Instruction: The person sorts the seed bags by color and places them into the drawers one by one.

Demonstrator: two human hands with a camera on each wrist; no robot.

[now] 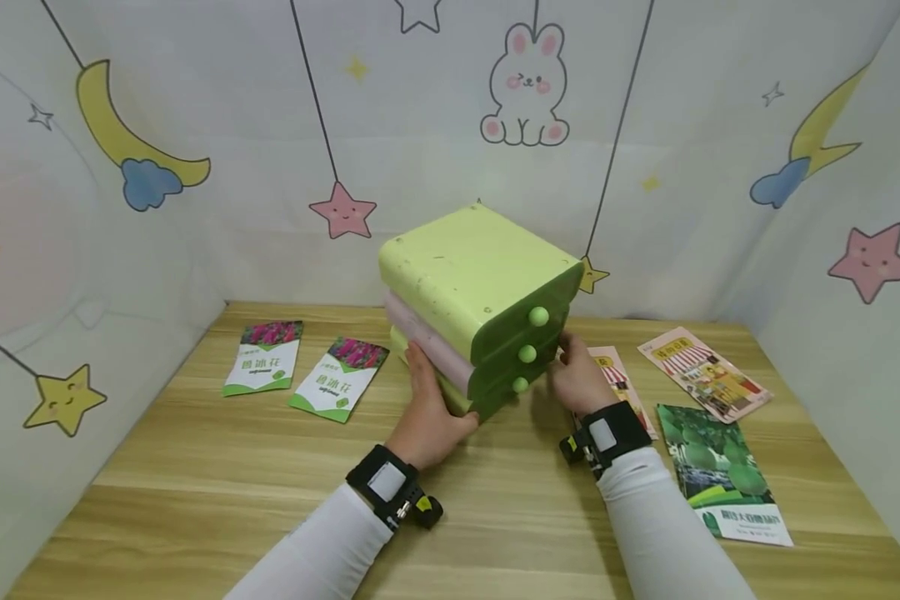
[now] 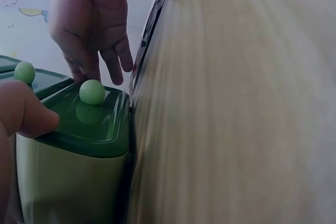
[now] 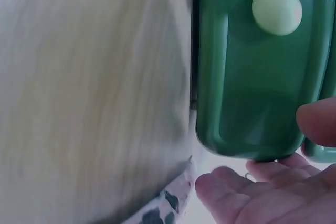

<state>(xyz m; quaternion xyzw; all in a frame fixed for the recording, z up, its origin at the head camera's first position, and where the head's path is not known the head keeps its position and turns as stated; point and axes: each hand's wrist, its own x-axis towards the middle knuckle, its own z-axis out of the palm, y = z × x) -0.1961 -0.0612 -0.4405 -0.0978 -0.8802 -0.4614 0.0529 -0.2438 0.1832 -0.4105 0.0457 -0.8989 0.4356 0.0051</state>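
Observation:
A small drawer cabinet (image 1: 480, 271) with a pale green top and a lilac middle tier stands at an angle at mid-table. Its dark green front faces right, with three round light-green knobs (image 1: 527, 354). My left hand (image 1: 429, 421) grips the lower near side, its fingers along the side and the thumb (image 2: 31, 113) over the front edge. On the other side, my right hand (image 1: 581, 375) holds the lower right edge; in the right wrist view its thumb (image 3: 319, 121) lies at the front and the fingers reach behind. Whether the base touches the table cannot be told.
Two white-and-green flower packets (image 1: 340, 379) lie at the left. Right of the cabinet lie two pink packets (image 1: 705, 373), one partly behind the right hand, and a large green packet (image 1: 723, 475). A printed cloth wall (image 1: 435, 125) borders the wooden table (image 1: 195, 483).

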